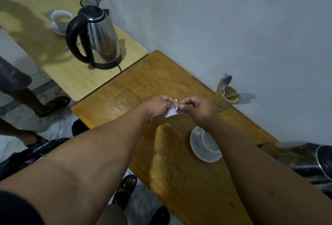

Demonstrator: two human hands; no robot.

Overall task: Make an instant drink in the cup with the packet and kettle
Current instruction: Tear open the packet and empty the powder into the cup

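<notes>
Both hands pinch a small white and silver packet (171, 112) above the brown table (143, 84). My left hand (158, 106) grips its left side and my right hand (199, 108) pinches its top right corner. A white cup (209, 143) stands on a white saucer (197, 151) below my right forearm, partly hidden by it; its inside looks bare. A steel kettle with a black handle (95, 37) stands on the lighter table to the far left. Part of a second kettle (309, 160) shows at the right edge.
A bamboo holder (226, 100) with spoons and a fork stands by the wall, right of my hands. On the lighter table (71, 79) are a filled cup on a saucer (62, 20) and a dark utensil holder (89, 2). Another person's legs (27, 99) stand at the left.
</notes>
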